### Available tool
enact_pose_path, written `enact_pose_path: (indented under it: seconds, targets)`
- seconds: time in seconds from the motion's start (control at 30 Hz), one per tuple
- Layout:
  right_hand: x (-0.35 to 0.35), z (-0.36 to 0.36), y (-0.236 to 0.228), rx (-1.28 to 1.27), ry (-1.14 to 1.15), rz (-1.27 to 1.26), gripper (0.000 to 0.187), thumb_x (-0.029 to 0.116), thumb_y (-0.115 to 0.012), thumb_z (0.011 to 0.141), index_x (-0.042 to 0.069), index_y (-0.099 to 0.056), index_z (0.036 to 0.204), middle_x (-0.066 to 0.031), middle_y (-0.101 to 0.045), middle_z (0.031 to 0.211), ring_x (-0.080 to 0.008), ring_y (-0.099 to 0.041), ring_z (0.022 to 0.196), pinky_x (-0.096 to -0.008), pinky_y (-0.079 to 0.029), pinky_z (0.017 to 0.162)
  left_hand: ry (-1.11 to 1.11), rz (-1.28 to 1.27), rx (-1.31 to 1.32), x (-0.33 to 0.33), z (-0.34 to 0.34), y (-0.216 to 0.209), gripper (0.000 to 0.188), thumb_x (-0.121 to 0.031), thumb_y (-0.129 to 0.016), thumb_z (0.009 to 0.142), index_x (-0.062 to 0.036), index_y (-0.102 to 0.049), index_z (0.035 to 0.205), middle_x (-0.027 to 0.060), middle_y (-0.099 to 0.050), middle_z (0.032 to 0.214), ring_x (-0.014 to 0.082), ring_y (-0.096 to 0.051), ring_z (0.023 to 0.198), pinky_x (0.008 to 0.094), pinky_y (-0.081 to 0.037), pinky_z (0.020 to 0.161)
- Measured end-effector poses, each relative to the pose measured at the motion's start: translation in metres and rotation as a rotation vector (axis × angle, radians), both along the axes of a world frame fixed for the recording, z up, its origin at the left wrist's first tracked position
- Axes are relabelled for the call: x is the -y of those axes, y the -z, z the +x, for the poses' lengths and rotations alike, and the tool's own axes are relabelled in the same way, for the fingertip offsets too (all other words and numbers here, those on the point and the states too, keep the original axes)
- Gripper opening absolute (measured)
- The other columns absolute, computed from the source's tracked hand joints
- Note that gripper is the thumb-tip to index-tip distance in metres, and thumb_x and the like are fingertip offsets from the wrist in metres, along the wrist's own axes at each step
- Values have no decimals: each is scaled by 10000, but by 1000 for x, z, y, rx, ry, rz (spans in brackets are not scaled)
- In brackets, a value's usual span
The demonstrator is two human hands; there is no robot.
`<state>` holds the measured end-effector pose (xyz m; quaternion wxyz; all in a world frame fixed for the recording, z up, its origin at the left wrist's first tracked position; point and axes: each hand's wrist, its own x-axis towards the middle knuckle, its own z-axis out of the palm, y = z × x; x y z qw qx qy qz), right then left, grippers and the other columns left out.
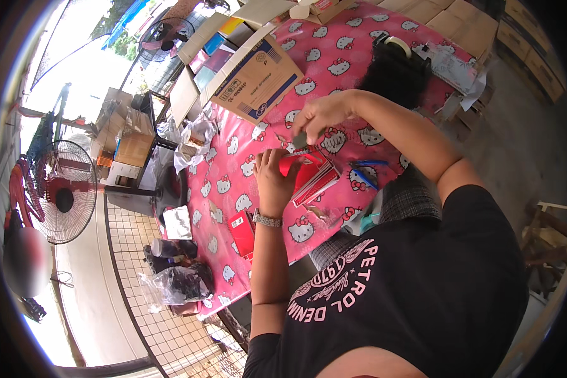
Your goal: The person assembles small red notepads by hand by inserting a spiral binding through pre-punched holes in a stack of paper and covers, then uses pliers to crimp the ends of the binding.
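Biggest: the table (309, 75), w/ a pink cloth. Far left on it, 1 open carton (258, 79) holds coloured boxes; flaps splayed, prob. for easy reach.

Mid-table, near side, the red packs (310, 171) lie stacked between the person's 2 hands, prob. so both can work up close. The left hand (275, 179) grasps the stack's left edge, fingers curled over it, thumb on the near side, likely to steady it. The right hand (327, 115), just beyond the stack, pinches a sm. dark piece; whether it touches the packs, can't tell.

Smaller: 1 red flat pack (240, 233), near left, apart from the stack. Right of the stack, a blue-handled tool (370, 163) lies untouched, prob. kept w/in reach.

Smallest: that sm. dark piece (300, 140), at the right fingertips.
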<state>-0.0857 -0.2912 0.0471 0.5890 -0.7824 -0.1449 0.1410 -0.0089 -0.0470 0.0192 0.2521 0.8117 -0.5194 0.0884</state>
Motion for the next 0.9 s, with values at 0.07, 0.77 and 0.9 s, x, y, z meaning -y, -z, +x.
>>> enact_pose_path:
  seconds: [0.07, 0.77, 0.9]
  targets:
    - [1, -4, 4, -34, 103, 24, 414, 183, -690, 826, -53, -651, 1164, -82, -680, 1090, -156, -625, 995, -276, -460, 912, 9, -20, 7, 0, -6, 0, 329, -259, -783, 802, -67, -635, 1026, 95, -637, 1022, 325, -556, 1016, 460, -414, 917]
    - [-5, 22, 19, -251, 42, 783, 532, 232, -653, 842, -77, -583, 1269, -127, -658, 1219, -201, -628, 1121, -323, -451, 1025, 6, -109, -259, -32, 28, 0, 160, -1, -618, 878, 13, -606, 1037, 172, -628, 1006, 359, -617, 860, 439, -480, 876]
    - [-10, 25, 24, -200, 3, 653, 531, 244, -669, 850, -37, -576, 1291, -99, -657, 1202, -174, -626, 1099, -314, -464, 994, 24, -90, -370, -32, 30, -1, 167, -19, -630, 893, 16, -615, 1056, 158, -637, 988, 299, -645, 836, 381, -518, 753]
